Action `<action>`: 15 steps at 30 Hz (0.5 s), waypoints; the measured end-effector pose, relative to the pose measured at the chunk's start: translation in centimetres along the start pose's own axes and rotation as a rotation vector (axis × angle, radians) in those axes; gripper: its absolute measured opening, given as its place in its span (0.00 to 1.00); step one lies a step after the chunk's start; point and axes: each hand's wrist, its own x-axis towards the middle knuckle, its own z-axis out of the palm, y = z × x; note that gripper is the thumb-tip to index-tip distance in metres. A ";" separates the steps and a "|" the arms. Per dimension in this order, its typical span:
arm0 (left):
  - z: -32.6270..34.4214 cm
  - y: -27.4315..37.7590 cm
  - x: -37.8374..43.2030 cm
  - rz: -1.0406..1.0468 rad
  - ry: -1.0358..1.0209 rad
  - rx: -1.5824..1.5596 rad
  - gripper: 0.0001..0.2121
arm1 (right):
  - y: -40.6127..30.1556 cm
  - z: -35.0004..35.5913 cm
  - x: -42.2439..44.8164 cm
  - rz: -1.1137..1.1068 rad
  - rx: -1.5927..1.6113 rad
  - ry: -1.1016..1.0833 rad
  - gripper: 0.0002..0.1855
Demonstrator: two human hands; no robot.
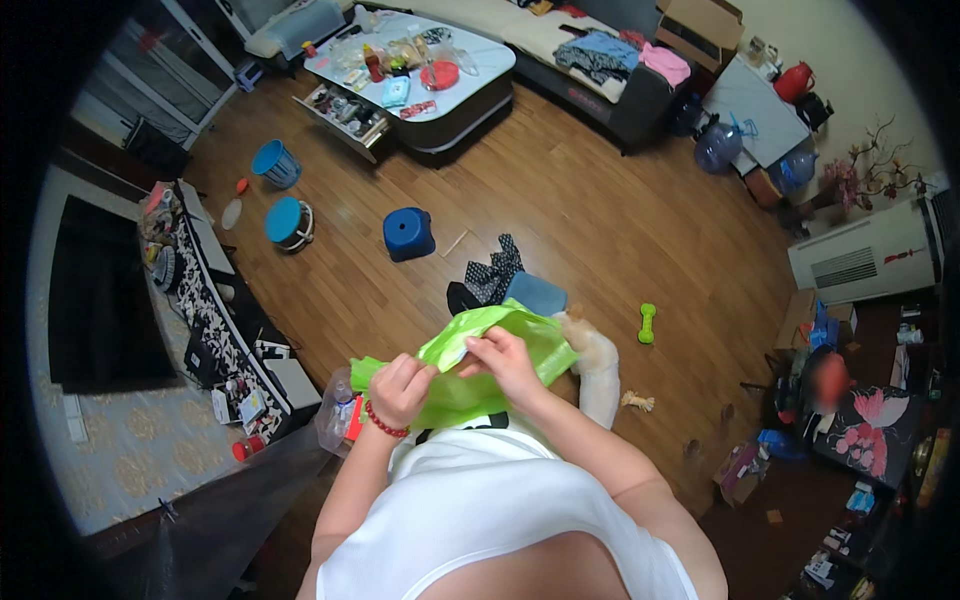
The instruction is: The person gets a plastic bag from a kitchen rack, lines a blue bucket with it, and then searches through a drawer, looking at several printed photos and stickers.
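A bright green plastic bag [465,397] is spread between my two hands in front of my body. My left hand [401,388], with a red bead bracelet at the wrist, pinches the bag's edge on the left. My right hand [506,365] grips the rim a little to the right, thumb and fingers closed on it. Just beyond the bag, a black-and-white patterned cloth [491,274] and a grey-blue item [535,294] lie partly hidden. A light-coated dog [598,375] stands close to the bag's right side.
On the wooden floor are a dark blue stool [409,234], a round blue-topped stool [286,220], a blue basket [277,163], a green dumbbell-shaped toy [646,324] and a rope toy [637,401]. A low table [480,64] with an open drawer [343,124] stands farther off.
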 end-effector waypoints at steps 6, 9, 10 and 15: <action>-1.2 -1.7 0.1 -0.194 -0.117 0.076 0.09 | 2.4 1.6 4.2 -0.003 -0.016 -0.050 0.08; -1.3 -3.2 2.6 -0.321 -0.021 0.099 0.09 | 2.7 2.7 6.5 -0.001 -0.082 -0.045 0.10; -1.2 -4.3 2.6 -0.373 -0.033 0.022 0.08 | 2.5 3.1 7.2 0.001 -0.108 -0.040 0.11; -0.1 -10.5 2.0 -0.990 -0.097 -0.806 0.06 | 2.3 5.2 12.5 -0.079 -0.339 -0.018 0.15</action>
